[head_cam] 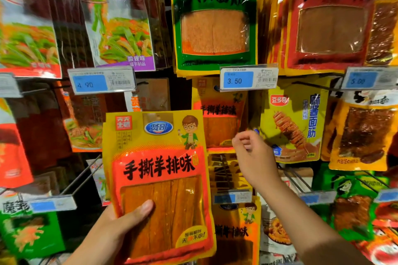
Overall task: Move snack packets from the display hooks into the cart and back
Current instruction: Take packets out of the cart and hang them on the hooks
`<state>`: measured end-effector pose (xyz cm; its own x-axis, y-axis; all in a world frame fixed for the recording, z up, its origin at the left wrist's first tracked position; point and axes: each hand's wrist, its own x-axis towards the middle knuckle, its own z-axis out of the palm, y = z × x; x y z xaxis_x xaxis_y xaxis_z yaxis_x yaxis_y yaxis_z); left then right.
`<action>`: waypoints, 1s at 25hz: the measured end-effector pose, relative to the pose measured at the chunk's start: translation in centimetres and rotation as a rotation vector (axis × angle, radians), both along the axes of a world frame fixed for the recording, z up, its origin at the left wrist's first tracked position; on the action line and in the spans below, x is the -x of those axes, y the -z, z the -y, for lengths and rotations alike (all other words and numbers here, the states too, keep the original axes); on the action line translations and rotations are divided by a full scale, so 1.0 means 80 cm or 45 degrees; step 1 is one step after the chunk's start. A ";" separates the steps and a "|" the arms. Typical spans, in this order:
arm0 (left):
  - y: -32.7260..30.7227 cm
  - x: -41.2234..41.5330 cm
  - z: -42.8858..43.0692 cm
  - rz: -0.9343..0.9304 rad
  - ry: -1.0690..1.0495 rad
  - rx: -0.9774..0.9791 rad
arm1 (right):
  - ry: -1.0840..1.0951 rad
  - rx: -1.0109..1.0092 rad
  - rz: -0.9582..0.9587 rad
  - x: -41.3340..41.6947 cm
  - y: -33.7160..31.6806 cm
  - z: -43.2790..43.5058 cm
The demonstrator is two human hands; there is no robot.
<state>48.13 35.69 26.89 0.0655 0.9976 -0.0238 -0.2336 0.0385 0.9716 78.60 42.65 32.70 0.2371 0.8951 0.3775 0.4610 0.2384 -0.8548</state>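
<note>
My left hand [120, 228] grips a yellow and orange snack packet [159, 168] by its lower left edge, thumb across its front, holding it upright in front of the display. Behind it, more packets of the same kind [217, 114] hang on a hook. My right hand [252, 153] is raised beside those hanging packets with its fingers curled and nothing visible in them. No cart is in view.
The wall of hooks is full of hanging snack packets: a green and yellow one [215, 19] above, a red and yellow one [329, 21] at upper right, a yellow skewer packet [295, 127] right of my right hand. Price tags [248, 78] jut out on hook ends.
</note>
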 end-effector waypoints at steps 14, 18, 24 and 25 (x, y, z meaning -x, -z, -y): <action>0.001 -0.049 0.053 0.229 0.423 0.151 | -0.234 0.340 -0.364 0.054 0.031 0.184; 0.009 -0.045 0.046 0.241 0.126 0.115 | -0.278 0.357 -0.408 0.030 0.038 0.189; 0.012 -0.003 0.042 0.256 0.183 0.102 | -0.339 0.133 -0.607 -0.005 0.035 0.174; 0.012 0.002 0.037 0.246 0.166 0.093 | -0.324 0.094 -0.608 -0.011 0.033 0.167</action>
